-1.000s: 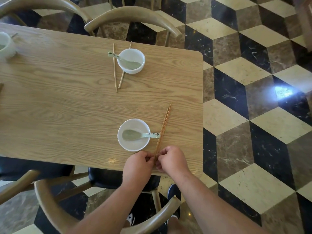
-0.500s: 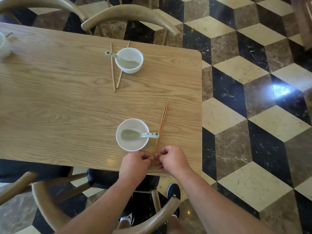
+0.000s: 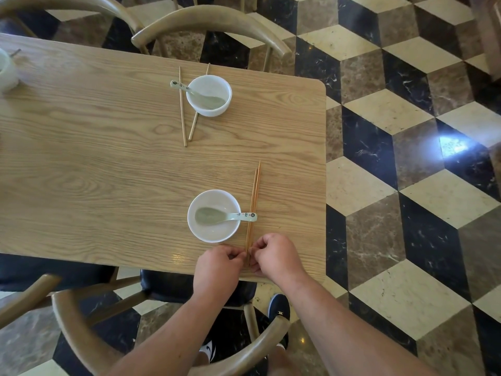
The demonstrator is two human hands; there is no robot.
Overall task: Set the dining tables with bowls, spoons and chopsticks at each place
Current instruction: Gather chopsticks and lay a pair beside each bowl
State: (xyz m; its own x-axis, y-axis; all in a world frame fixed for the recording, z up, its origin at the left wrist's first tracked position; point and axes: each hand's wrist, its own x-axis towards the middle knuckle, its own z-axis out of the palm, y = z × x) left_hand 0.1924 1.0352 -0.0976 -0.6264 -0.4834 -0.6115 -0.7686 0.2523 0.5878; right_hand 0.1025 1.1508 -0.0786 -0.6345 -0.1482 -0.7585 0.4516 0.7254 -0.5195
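Note:
A pair of wooden chopsticks [image 3: 254,196] lies just right of the near white bowl [image 3: 214,234], which holds a pale green spoon [image 3: 217,215] whose handle reaches over the chopsticks. My left hand [image 3: 218,270] and my right hand [image 3: 276,257] pinch the near ends of this pair from either side at the table's front edge. Across the wooden table [image 3: 108,164] stands a second white bowl [image 3: 209,95] with a spoon [image 3: 189,90], and two splayed chopsticks [image 3: 183,109] lie beside it.
A curved wooden chair [image 3: 89,346] with a black seat stands under my arms, and another chair back [image 3: 211,23] is at the far side. A third white bowl [image 3: 6,70] shows at the left edge. Patterned floor tiles lie to the right.
The chopsticks have turned slightly straighter beside the near bowl, and both hands stay pinched on their near ends. The view has shifted a little.

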